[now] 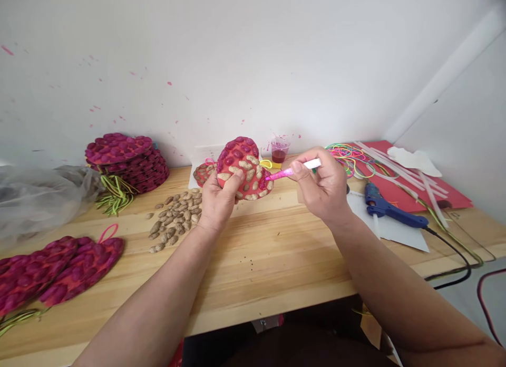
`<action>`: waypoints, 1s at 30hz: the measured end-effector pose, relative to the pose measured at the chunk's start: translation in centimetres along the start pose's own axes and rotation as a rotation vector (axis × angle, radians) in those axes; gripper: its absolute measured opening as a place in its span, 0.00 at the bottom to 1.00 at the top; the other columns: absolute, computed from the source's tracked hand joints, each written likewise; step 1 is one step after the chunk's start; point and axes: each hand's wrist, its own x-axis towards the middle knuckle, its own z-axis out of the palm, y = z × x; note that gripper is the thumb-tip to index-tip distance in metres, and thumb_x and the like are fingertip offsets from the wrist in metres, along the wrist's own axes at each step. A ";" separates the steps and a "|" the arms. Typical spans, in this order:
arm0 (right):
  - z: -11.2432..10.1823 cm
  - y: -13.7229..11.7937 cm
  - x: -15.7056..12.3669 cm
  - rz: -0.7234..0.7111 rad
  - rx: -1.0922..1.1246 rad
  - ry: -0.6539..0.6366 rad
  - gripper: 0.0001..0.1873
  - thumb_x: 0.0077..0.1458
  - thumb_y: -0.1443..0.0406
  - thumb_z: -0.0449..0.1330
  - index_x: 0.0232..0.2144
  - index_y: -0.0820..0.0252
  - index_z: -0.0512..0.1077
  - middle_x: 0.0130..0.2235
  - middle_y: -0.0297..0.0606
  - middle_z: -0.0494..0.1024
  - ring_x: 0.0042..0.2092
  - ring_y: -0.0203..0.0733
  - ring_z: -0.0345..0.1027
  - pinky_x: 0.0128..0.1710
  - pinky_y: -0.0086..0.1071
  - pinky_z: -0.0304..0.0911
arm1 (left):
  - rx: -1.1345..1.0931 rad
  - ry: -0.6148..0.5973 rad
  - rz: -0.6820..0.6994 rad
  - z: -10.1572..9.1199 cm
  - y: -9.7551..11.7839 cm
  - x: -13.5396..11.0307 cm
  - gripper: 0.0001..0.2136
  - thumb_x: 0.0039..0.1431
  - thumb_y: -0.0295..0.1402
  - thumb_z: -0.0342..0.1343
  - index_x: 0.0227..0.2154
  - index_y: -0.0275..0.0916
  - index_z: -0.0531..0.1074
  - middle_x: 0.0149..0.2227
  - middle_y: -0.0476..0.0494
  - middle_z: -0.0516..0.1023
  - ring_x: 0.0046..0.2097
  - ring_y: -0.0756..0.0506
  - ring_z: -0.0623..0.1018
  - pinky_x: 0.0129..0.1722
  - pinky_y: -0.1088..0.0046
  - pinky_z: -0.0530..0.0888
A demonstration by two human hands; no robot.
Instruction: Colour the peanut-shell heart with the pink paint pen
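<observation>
- The left hand (pixel 221 195) is holding a red disc (pixel 238 168) above the worktop (pixel 284 272), in front of its rear edge; the grip is closing on the disc's near left side, with the thumb lying on top.
- The right hand (pixel 322 187) is pinching a brush (pixel 290 171); the pink tip is touching the disc's right part, where pale peanuts are standing beside coloured ones.
- Wet colour could be smearing onto the left thumb, if this thumb is sliding toward the painted part.
- A peanut could be coming loose, if the brush or the thumb is pushing too hard.
- The cup (pixel 279 151) of dark pink liquid is standing close to the rear edge, behind the hands; a careless swing of the right hand could be tipping it.
- The disc is hiding most left fingers, and its underside is not showing.
- Near the worktop's front left corner, the painted discs (pixel 83 269) are being cut off by the view.
- I cannot tell how firmly the peanuts are sticking.
</observation>
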 end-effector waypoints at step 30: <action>0.0 -0.4 -0.1 -0.103 0.032 0.009 0.05 0.66 0.61 0.61 0.36 0.53 0.71 0.33 0.35 0.76 0.34 0.40 0.68 0.37 0.40 0.64 | -0.260 0.026 -0.261 0.6 0.7 0.2 0.21 0.38 0.38 0.73 0.23 0.41 0.62 0.18 0.59 0.62 0.18 0.57 0.59 0.14 0.83 0.54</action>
